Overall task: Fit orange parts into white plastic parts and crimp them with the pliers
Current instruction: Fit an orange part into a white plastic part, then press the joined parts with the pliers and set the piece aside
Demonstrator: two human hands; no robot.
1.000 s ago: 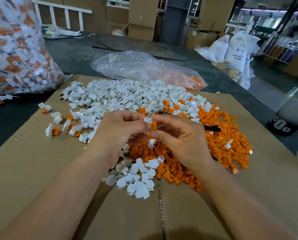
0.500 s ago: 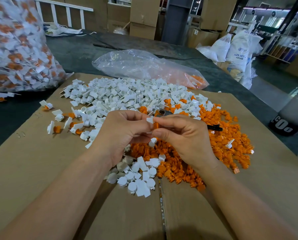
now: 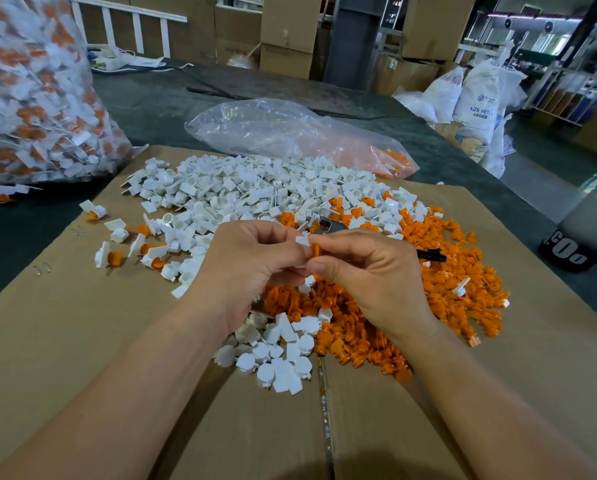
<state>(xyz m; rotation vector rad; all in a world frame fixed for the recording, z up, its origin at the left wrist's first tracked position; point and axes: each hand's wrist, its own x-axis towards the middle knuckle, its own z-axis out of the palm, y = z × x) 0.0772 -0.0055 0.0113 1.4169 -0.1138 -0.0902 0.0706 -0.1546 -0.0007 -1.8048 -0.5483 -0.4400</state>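
Cardboard (image 3: 65, 323), brown and flattened, covers the dark grey desk (image 3: 144, 109) where the person works. Both hands are together above its middle: the left hand (image 3: 255, 268) pinches a small white plastic part (image 3: 303, 241), and the right hand (image 3: 369, 275) pinches a small orange plastic part (image 3: 316, 250) pressed against it. At 12 o'clock from the hands spreads a heap of loose white parts (image 3: 241, 195); at 3 o'clock, a heap of loose orange parts (image 3: 463, 282). Steel-nosed, black-handled pliers (image 3: 324, 225) lie just beyond the knuckles, half buried. A few joined white-and-orange pieces (image 3: 117, 233) lie at 9 o'clock.
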